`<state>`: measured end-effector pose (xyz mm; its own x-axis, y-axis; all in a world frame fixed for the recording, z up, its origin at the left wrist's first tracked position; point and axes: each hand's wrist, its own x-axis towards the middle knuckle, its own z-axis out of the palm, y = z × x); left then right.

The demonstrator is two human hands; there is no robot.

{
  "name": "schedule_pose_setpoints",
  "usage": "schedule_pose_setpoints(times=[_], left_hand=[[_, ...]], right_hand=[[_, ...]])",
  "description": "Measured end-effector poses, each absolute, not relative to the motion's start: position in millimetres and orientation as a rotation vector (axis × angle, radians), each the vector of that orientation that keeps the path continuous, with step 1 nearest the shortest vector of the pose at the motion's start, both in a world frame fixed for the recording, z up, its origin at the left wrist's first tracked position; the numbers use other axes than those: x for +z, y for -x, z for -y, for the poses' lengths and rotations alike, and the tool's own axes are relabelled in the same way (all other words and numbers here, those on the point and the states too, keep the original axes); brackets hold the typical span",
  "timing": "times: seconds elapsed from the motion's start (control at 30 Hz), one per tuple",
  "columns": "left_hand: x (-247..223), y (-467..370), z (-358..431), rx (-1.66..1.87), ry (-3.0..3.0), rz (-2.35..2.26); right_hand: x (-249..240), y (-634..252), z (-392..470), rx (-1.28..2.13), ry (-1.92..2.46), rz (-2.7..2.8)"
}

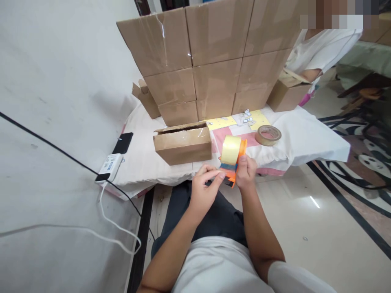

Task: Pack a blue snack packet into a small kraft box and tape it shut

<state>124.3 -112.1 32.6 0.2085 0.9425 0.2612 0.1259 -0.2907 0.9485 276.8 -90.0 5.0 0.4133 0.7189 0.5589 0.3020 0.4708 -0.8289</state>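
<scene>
Head view: tape dispenser (233, 156) sits in right grip (246, 171).

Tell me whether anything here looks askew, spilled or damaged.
Nothing looks spilled. The front carton shows a dark gap along its top, so it seems not fully closed. The cloth under it is wrinkled and hangs unevenly at the near edge.
</scene>
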Motion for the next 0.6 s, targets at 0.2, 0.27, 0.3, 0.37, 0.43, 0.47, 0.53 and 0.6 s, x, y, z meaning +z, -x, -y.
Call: schedule_pose_setpoints(times=[0.2, 0.27, 0.3, 0.37, 0.43, 0.47, 0.53, 0.6], left_hand=[[18.7, -123.5, 115.8, 0.914, -1.273, -0.974], [18.9, -123.7, 116.7, 0.915, -1.276, -0.988], [19.8, -123.6, 117.5, 0.911, -1.279, -0.991], [21.7, -123.1, 119.6, 0.914, -1.282, -0.997], [22.2, -121.9, 122.2, 0.931, -1.283, -1.015], [21.8, -121.1, 123.6, 0.937, -1.286, -1.028], [20.1, -119.5, 126.3, 0.940, -1.298, -1.054], [17.8, -118.3, 128.9, 0.944, -1.314, -1.068]], right_hand=[[-0.3, -278.0, 84.7, 0.264, 1.180, 1.122], [0.9, -277.0, 84.3, 0.281, 1.199, 1.088], [1.8, -276.0, 84.1, 0.293, 1.203, 1.069], [3.6, -273.4, 83.7, 0.317, 1.205, 1.050], [4.5, -270.5, 82.8, 0.355, 1.204, 1.048], [4.6, -269.1, 82.1, 0.380, 1.204, 1.046], [3.9, -267.1, 80.4, 0.424, 1.204, 1.029], [3.1, -267.0, 78.1, 0.452, 1.197, 0.989]])
